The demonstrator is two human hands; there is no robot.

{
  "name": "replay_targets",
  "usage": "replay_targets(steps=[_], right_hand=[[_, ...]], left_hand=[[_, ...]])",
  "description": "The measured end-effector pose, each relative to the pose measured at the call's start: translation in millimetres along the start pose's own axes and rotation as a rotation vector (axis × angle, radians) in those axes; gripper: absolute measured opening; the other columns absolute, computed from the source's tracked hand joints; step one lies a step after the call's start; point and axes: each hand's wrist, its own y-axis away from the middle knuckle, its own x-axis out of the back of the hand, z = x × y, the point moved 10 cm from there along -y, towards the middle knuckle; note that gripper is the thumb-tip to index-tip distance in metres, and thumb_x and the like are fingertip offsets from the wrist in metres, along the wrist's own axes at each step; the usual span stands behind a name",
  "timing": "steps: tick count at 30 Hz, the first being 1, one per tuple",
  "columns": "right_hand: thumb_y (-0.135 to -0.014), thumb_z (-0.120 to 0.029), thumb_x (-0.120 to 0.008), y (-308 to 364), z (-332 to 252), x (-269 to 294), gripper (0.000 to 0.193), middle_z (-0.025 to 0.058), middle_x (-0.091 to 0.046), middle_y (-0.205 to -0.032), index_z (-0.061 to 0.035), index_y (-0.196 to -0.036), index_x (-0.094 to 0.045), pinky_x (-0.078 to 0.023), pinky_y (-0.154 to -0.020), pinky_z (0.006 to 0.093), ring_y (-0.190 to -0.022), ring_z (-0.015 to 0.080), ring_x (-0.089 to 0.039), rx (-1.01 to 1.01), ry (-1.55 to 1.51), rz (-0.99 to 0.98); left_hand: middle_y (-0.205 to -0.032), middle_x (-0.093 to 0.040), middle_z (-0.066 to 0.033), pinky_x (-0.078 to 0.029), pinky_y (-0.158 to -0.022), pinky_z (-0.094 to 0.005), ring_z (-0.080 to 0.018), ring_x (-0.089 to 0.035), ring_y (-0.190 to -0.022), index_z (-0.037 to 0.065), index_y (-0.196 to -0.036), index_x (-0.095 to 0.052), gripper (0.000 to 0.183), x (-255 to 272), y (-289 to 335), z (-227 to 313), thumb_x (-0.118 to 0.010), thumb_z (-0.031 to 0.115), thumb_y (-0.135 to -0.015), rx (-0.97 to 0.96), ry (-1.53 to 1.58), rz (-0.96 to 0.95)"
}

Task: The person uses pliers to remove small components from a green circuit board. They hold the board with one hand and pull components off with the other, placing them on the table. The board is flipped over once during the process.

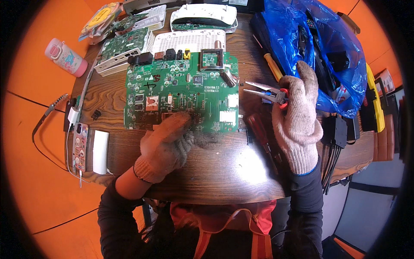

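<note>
A green circuit board point(181, 93) lies before me, with black and yellow connectors along its far edge and a square metal frame point(211, 59) at its far right. My left hand point(166, 146), in a dirty knit glove, grips the board's near edge, fingers over its top; the thumb is partly hidden. In my gloved right hand point(297, 114) is a pair of needle-nose pliers point(264, 92) with red handles. The pliers' jaws are apart and point left, just off the board's right edge. A loose-looking metal piece point(229, 78) sits on the board near the jaw tips.
A yellow-handled screwdriver point(273, 67) and a red-handled one point(258, 126) flank my right hand. A blue plastic bag point(280, 34) holds black devices. White router housings point(202, 17) stand at the back. Left are a pink bottle point(64, 57), a sticker-covered phone point(80, 146) and a white strip point(100, 152).
</note>
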Motion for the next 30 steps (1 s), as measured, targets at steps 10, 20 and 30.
replay_targets(steps=[10, 20, 30], right_hand=[[-0.079, 0.006, -0.063, 17, 0, -24, 0.046, 0.0235, -0.053, -0.125, 0.0024, -0.123, -0.055, -0.049, -0.092, 0.0397, -0.106, 0.0311, -0.058, -0.102, 0.043, 0.020], [-0.067, 0.008, -0.070, 8, -15, -12, 0.046, 0.0342, -0.045, -0.135, 0.0056, -0.111, -0.058, -0.041, -0.105, 0.0531, -0.126, 0.0502, -0.047, -0.078, 0.210, -0.001], [-0.077, -0.008, -0.075, 19, -34, -23, 0.044, 0.0215, -0.057, -0.108, 0.0011, -0.115, -0.055, -0.054, -0.078, 0.0447, -0.097, 0.0386, -0.061, -0.230, 0.048, -0.378]], left_hand=[[-0.134, -0.055, -0.0142, -0.042, -0.109, -0.0386, -0.0221, -0.050, -0.125, -0.001, -0.136, -0.047, 0.046, -4, 14, 9, -0.056, 0.027, -0.100, -0.220, -0.911, 0.150], [-0.126, -0.059, -0.0118, -0.048, -0.094, -0.0361, -0.0219, -0.057, -0.111, 0.003, -0.139, -0.046, 0.056, -40, 25, 20, -0.067, 0.026, -0.092, -0.446, -1.623, 0.172], [-0.115, -0.066, -0.0121, -0.055, -0.078, -0.0350, -0.0246, -0.066, -0.096, 0.003, -0.142, -0.043, 0.068, -40, 23, 12, -0.074, 0.028, -0.086, -0.416, -1.622, 0.107]])
